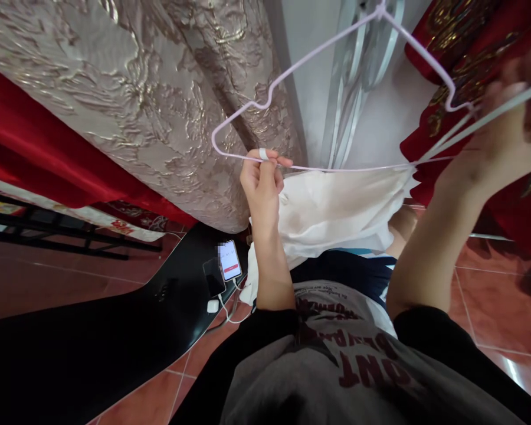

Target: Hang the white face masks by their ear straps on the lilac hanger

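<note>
My left hand [263,177] is closed on the lower bar of a pale pink clothes hanger [318,56], near its left corner. A white band wraps one finger of that hand. White cloth [336,203] hangs just below the bar and spreads over my lap. My right hand [508,115] is raised beside the hanger's right end, its fingers smeared by motion. White strips [482,127] stretch from near the cloth's upper right corner past this hand; whether the fingers grip them is unclear.
A black bench [92,348] at left bears two phones, one with a lit screen [230,260], plus cables and a white charger [213,306]. Textured beige fabric [159,88] hangs at upper left. Red, gold-trimmed fabric [460,59] hangs at right. Pale hangers [349,100] hang against the wall.
</note>
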The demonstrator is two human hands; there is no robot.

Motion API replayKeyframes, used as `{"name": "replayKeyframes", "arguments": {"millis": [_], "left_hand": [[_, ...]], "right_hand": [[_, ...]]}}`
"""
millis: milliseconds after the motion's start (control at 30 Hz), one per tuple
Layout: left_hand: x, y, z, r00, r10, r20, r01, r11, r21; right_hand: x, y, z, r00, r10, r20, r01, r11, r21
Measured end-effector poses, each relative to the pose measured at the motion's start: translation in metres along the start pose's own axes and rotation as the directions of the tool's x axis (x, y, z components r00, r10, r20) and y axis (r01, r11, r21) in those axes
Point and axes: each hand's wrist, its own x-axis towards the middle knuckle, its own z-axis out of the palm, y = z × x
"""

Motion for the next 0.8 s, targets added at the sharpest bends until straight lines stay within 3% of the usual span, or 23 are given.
{"name": "replayKeyframes", "arguments": {"millis": [67, 100, 133, 200, 267, 300, 333, 400, 433, 467, 500, 567, 667, 733, 800], "left_hand": [[0.000, 0.001, 0.000, 1.000, -0.013, 0.006, 0.013, 1.000, -0.020], [0.000, 0.002, 0.001, 0.999, -0.030, 0.014, 0.030, 0.999, -0.029], [0.000, 0.002, 0.001, 0.998, -0.054, 0.024, 0.055, 0.998, -0.037], [-0.002, 0.002, 0.003, 0.992, -0.118, 0.050, 0.120, 0.991, -0.056], [-0.004, 0.001, 0.006, 0.980, -0.181, 0.082, 0.187, 0.979, -0.075], [-0.006, 0.001, 0.007, 0.977, -0.196, 0.090, 0.203, 0.976, -0.081], [-0.008, 0.000, 0.007, 0.977, -0.194, 0.091, 0.202, 0.976, -0.085], [-0.011, 0.000, 0.007, 0.984, -0.158, 0.082, 0.164, 0.984, -0.076], [-0.011, 0.000, 0.005, 0.986, -0.142, 0.081, 0.147, 0.987, -0.057], [-0.011, 0.001, 0.002, 0.988, -0.134, 0.083, 0.136, 0.990, -0.029], [-0.010, 0.001, -0.002, 0.989, -0.125, 0.075, 0.125, 0.992, 0.004], [-0.005, 0.002, -0.016, 0.998, -0.066, 0.011, 0.065, 0.996, 0.068], [0.006, 0.004, -0.047, 0.977, 0.161, -0.136, -0.135, 0.974, 0.184], [0.012, 0.005, -0.068, 0.911, 0.365, -0.192, -0.296, 0.903, 0.311], [0.016, 0.006, -0.084, 0.814, 0.543, -0.206, -0.443, 0.810, 0.385]], "right_hand": [[0.001, 0.009, -0.018, 0.988, 0.055, -0.143, -0.059, 0.998, -0.029], [-0.005, 0.009, -0.022, 0.967, 0.021, -0.252, -0.029, 0.999, -0.029], [-0.014, 0.006, -0.024, 0.935, -0.051, -0.350, 0.037, 0.998, -0.045], [-0.036, -0.009, -0.016, 0.900, -0.219, -0.376, 0.189, 0.975, -0.117], [-0.057, -0.028, 0.001, 0.969, -0.184, -0.166, 0.141, 0.959, -0.245], [-0.064, -0.036, 0.009, 0.993, -0.118, 0.010, 0.117, 0.962, -0.248], [-0.070, -0.042, 0.017, 0.977, -0.011, 0.212, 0.069, 0.961, -0.269], [-0.075, -0.047, 0.029, 0.827, 0.170, 0.537, 0.015, 0.946, -0.324], [-0.076, -0.047, 0.032, 0.745, 0.235, 0.625, 0.011, 0.931, -0.364], [-0.078, -0.046, 0.034, 0.696, 0.275, 0.664, 0.022, 0.915, -0.402], [-0.079, -0.044, 0.035, 0.681, 0.292, 0.671, 0.037, 0.902, -0.430], [-0.084, -0.043, 0.034, 0.709, 0.286, 0.645, 0.054, 0.890, -0.453], [-0.092, -0.045, 0.030, 0.780, 0.235, 0.579, 0.068, 0.889, -0.453], [-0.096, -0.047, 0.029, 0.801, 0.211, 0.560, 0.083, 0.887, -0.453], [-0.097, -0.048, 0.028, 0.802, 0.206, 0.561, 0.098, 0.881, -0.464]]}}
